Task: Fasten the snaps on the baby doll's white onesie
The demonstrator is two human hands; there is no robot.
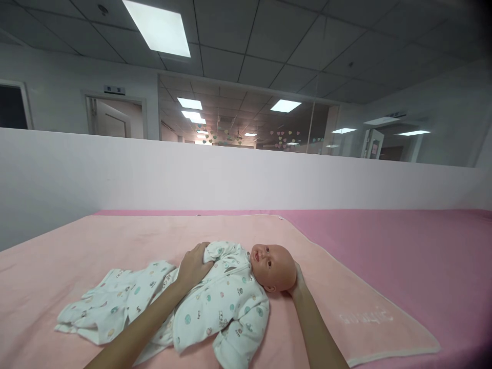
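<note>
A baby doll lies on its back on a peach blanket, its bald head to the right. It is dressed in a white patterned top and matching trousers; no bare hands or feet of the doll show. My left hand grips the doll's far side at the waist, thumb across the belly and fingers over the far edge. Behind the crown of the head, my right hand cups it from the right and below, its fingers mostly hidden.
A pink mat extends under the blanket to the right and back. Beyond it rises a low white wall. Farther off are windows with heart stickers, a doorway and lit ceiling panels.
</note>
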